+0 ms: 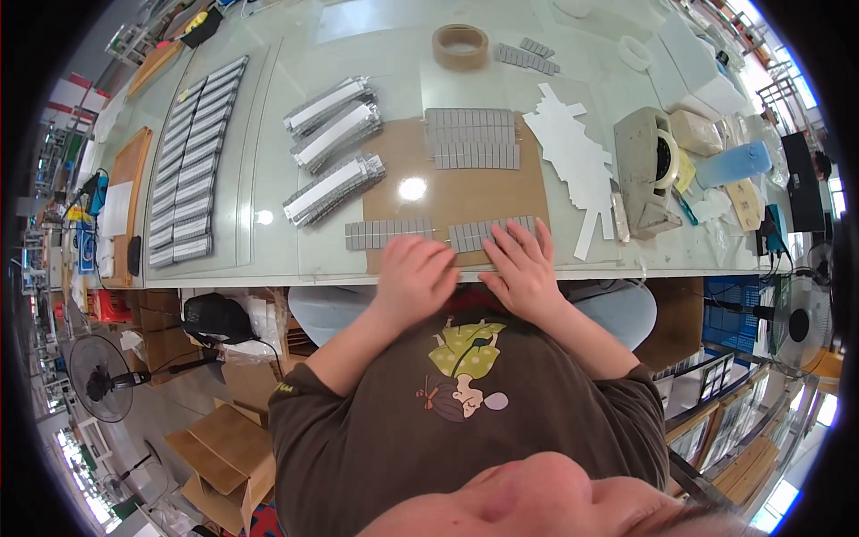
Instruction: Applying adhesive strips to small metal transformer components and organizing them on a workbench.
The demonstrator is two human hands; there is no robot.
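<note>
My left hand (413, 273) lies flat at the near edge of the glass-topped table (268, 259), fingers curled, beside a row of small grey pieces (386, 234). My right hand (522, 259) presses with spread fingers on a second grey row (479, 234) just right of it. Both rows rest on a brown cardboard sheet (483, 192). Farther back on the sheet lie two more rows of grey pieces (472, 139). Whether either hand pinches a piece is hidden.
Bundles of grey strips with white bands (333, 152) lie at centre-left, long rows of grey strips (192, 161) at far left. White paper strips (573, 152), a tape dispenser (646, 166) and a brown tape roll (460, 45) sit right and back. Cardboard boxes (228, 447) and a fan (100, 376) stand below.
</note>
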